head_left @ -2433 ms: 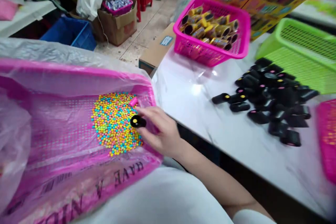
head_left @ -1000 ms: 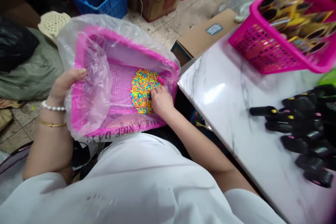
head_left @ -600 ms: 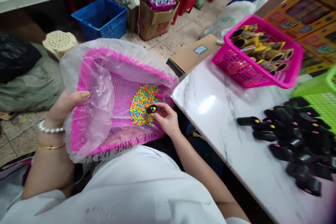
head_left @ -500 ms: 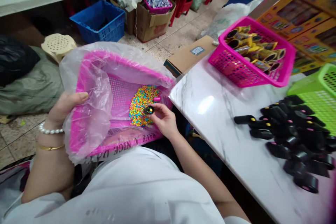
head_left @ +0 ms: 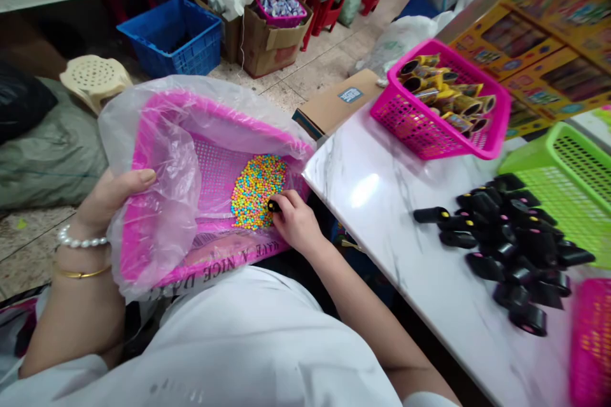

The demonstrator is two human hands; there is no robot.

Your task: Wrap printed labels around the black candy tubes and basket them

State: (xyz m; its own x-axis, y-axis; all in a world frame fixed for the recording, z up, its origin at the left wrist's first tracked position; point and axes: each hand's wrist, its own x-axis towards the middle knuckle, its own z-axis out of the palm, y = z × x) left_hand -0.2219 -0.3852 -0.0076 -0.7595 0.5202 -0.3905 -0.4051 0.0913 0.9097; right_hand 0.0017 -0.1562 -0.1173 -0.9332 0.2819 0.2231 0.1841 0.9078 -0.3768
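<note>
On my lap tilts a pink plastic basket (head_left: 228, 108) with a clear plastic bag (head_left: 174, 187) draped over its rim and inside. My left hand (head_left: 105, 198) is closed on the left rim, thumb on top, through the plastic. A heap of small colourful candy-like beads (head_left: 252, 186) lies toward the right end of the basket. Over the lower right edge of this heap, my right hand (head_left: 300, 222) pinches a small black tube (head_left: 273, 206) between thumb and fingers. Most of the tube is hidden by the fingers.
The marble-look table (head_left: 363, 254) at right bears a pile of black tubes (head_left: 515, 241), a pink basket (head_left: 405, 124) of yellow-wrapped pieces and a green basket (head_left: 573, 159). A carton (head_left: 334, 105), a blue crate (head_left: 176, 44) and a cream stool (head_left: 95, 76) stand beyond.
My right hand has turned the black tube, so its bead-filled open mouth no longer faces me. The pink piece beside the heap is now out of sight. My left hand keeps its grip.
</note>
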